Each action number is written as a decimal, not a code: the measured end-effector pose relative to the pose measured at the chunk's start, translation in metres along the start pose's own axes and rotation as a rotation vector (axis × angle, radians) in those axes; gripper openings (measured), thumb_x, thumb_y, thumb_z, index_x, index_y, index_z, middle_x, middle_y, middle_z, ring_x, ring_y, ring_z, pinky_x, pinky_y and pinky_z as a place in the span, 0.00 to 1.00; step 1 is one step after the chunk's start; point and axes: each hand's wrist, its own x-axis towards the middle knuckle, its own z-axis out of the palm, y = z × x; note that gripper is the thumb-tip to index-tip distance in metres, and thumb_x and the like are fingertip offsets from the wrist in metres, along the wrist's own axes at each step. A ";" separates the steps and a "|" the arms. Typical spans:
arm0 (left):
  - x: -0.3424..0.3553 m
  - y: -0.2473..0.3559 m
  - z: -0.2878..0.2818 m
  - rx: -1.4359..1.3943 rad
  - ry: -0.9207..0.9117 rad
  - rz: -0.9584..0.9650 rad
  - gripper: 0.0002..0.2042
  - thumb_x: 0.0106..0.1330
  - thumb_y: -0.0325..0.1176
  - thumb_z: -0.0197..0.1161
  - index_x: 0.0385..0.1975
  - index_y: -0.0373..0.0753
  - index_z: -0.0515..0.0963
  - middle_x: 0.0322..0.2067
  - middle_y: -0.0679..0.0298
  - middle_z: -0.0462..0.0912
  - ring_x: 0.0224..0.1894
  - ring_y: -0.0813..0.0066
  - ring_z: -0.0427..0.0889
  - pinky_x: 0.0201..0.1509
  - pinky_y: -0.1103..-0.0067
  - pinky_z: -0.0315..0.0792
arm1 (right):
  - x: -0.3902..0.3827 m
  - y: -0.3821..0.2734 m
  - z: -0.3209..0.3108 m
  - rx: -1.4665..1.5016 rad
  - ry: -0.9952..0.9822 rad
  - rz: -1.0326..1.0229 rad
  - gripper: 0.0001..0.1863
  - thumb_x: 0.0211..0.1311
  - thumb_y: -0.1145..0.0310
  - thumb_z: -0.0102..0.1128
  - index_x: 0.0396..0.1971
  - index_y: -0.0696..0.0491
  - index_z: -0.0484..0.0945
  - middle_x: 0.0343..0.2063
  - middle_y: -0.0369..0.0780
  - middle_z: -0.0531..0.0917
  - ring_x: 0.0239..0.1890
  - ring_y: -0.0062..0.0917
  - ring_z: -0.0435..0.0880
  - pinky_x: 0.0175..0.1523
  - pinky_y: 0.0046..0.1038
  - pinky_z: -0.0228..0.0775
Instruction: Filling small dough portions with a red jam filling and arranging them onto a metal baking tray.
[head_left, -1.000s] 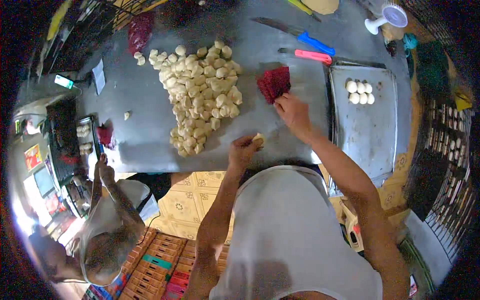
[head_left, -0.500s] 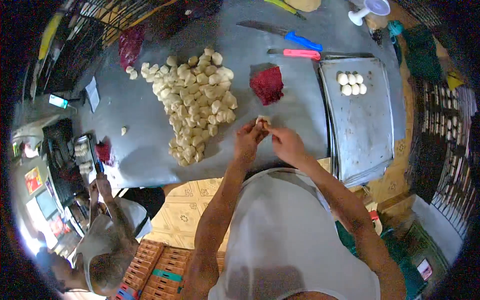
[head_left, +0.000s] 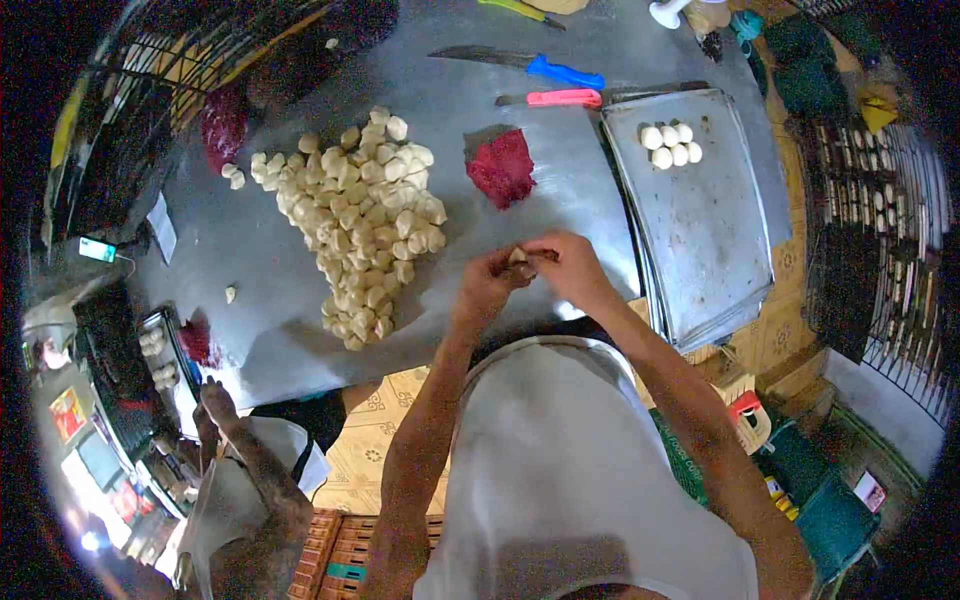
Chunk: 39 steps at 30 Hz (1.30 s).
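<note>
In the head view, we see that the right hand [head_left: 572,268] has left the red crumbly mound [head_left: 502,170], where it was a second ago, and now meets the left hand [head_left: 487,285] above the near side of the bench [head_left: 590,225]; we judge that the work has passed from taking red stuff to closing the dough. The left hand holds a small dough piece [head_left: 517,256] in curled fingers, right of the near end of the dough pile [head_left: 360,220]. The right fingertips bunch narrowly at its edge, but we cannot tell whether they grip or only press. Fingers hide most of the piece, so we cannot see any red inside. At far right, the fan [head_left: 668,12] is cut off.
</note>
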 end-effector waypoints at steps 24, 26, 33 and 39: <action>0.020 -0.026 0.042 0.957 0.207 0.461 0.15 0.67 0.30 0.65 0.52 0.36 0.79 0.37 0.51 0.84 0.39 0.55 0.84 0.42 0.67 0.79 | 0.003 0.058 -0.024 -0.337 -0.028 -0.143 0.12 0.60 0.63 0.65 0.34 0.57 0.84 0.31 0.49 0.83 0.36 0.45 0.82 0.42 0.42 0.74; 0.008 -0.023 0.056 0.967 0.248 0.521 0.18 0.64 0.27 0.67 0.55 0.35 0.77 0.43 0.49 0.84 0.42 0.53 0.84 0.44 0.66 0.80 | 0.004 0.060 -0.027 0.076 -0.127 0.250 0.12 0.60 0.67 0.68 0.39 0.58 0.85 0.31 0.47 0.85 0.33 0.32 0.85 0.40 0.33 0.75; 0.001 -0.037 0.046 1.091 0.266 0.563 0.32 0.65 0.27 0.66 0.69 0.35 0.61 0.54 0.49 0.79 0.46 0.55 0.84 0.44 0.68 0.81 | -0.002 0.054 -0.005 0.031 0.102 0.132 0.13 0.61 0.61 0.65 0.33 0.57 0.85 0.32 0.48 0.84 0.35 0.42 0.84 0.42 0.38 0.75; 0.024 -0.028 0.044 0.751 0.400 0.395 0.25 0.66 0.27 0.66 0.63 0.33 0.70 0.41 0.54 0.86 0.37 0.63 0.85 0.44 0.73 0.80 | 0.001 0.059 -0.013 -0.079 0.181 0.032 0.15 0.64 0.69 0.64 0.49 0.57 0.83 0.36 0.44 0.83 0.42 0.26 0.82 0.49 0.26 0.74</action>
